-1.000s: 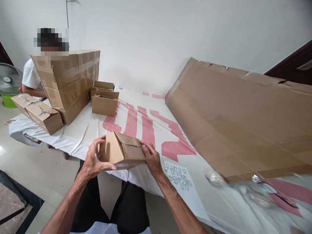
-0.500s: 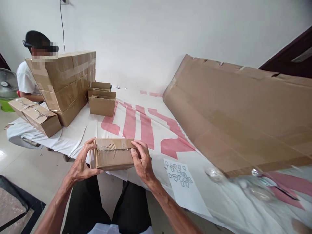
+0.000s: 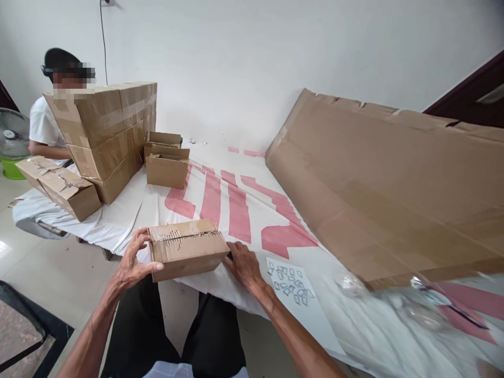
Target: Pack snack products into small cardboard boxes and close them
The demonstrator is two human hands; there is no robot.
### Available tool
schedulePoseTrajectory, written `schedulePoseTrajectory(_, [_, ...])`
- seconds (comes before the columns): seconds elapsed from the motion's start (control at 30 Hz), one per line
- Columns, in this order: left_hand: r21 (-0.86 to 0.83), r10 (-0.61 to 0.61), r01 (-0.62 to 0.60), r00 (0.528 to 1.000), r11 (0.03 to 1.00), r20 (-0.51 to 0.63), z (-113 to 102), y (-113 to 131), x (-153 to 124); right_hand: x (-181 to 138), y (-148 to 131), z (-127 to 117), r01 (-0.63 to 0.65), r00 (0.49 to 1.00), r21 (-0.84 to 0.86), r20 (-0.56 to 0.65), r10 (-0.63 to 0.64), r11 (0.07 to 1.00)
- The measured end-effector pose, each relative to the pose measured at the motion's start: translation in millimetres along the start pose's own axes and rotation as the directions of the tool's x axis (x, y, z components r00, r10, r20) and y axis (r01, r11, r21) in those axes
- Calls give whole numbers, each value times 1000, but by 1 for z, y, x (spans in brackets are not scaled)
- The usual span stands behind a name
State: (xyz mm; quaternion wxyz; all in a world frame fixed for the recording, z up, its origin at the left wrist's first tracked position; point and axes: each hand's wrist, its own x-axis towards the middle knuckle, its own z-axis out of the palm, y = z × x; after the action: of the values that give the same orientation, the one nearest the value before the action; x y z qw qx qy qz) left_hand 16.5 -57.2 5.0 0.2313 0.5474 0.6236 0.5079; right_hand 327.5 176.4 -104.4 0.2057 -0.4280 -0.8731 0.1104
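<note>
A taped cardboard box [image 3: 189, 249] lies at the table's near edge, with a ragged seam along its top. My left hand [image 3: 136, 260] grips its left end, thumb on the near side and fingers at the far corner. Beside the box's right end is my right hand [image 3: 244, 265], its fingers curled down near the cloth. A small dark object [image 3: 230, 255] shows at those fingertips, partly hidden by the hand and the box; its kind cannot be made out.
Stacked taped cartons [image 3: 106, 131] stand at the left, with open cartons [image 3: 167, 168] beside them. A person [image 3: 47, 123] sits behind the stack. A large cardboard sheet [image 3: 386, 194] leans at the right. A paper with drawn shapes [image 3: 291, 289] and clear plastic [image 3: 350, 283] lie on the white-and-red cloth.
My right hand has left the box top and moved right and down to the small dark object. The box has turned slightly, its right end showing more. My left hand keeps its hold.
</note>
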Motion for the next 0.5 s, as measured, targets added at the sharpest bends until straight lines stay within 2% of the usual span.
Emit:
schedulePoseTrajectory(0.07, [-26,-13,13,1000,1000,-19,4,-1,1,3,-1,-2,-25,999,37,-23,26,999])
schedulePoseTrajectory(0.13, [-44,-14,13,1000,999,-14,5,-2,3,11,-5,-14,-74,986,149,-138,95,986])
schedulePoseTrajectory(0.2, [-60,-12,12,1000,998,0,5,-2,4,22,-12,-39,-93,943,293,-280,179,951])
schedulePoseTrajectory(0.27, [-68,-15,16,1000,998,19,3,-2,6,32,-29,-71,-48,928,419,-317,195,907])
schedulePoseTrajectory(0.3, [-69,-20,22,999,997,27,2,-1,7,36,-42,-88,-15,952,470,-263,156,883])
schedulePoseTrajectory(0.37, [-67,-30,33,999,997,40,1,1,8,42,-74,-118,88,990,552,-140,-12,830])
schedulePoseTrajectory(0.43, [-62,-33,36,998,997,49,0,3,9,47,-109,-138,207,975,569,-55,-214,796])
schedulePoseTrajectory(0.5, [-56,-27,30,998,998,57,0,5,9,51,-138,-147,306,929,558,0,-369,771])
